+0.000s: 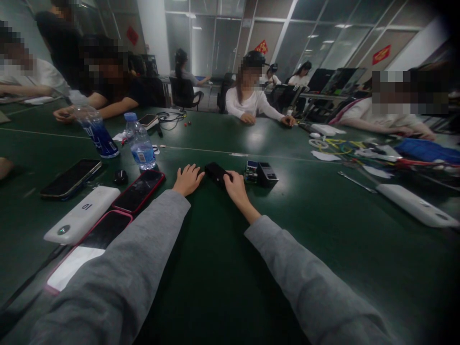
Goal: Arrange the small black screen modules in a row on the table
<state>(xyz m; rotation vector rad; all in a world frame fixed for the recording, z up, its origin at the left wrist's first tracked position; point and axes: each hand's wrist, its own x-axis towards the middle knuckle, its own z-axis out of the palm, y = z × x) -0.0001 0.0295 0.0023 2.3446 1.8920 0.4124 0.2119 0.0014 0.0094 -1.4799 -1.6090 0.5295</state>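
Observation:
On the dark green table my right hand (234, 186) is closed around the near end of a small black box-like object (215, 173). My left hand (188, 179) lies flat, fingers spread, just left of that object, and holds nothing. Right of my right hand is a small device with exposed circuit-board parts (251, 171). Beside it stands a black box with a grey top (268, 174). What kind of object my right hand grips cannot be made out.
Left of my arms lie a dark phone (72, 178), a white power bank (83, 213), and two red-edged phones (140, 190). Two bottles, one a water bottle (140, 143), stand behind them. At right are tangled cables (341, 146) and another white power bank (415, 203). Several people sit around.

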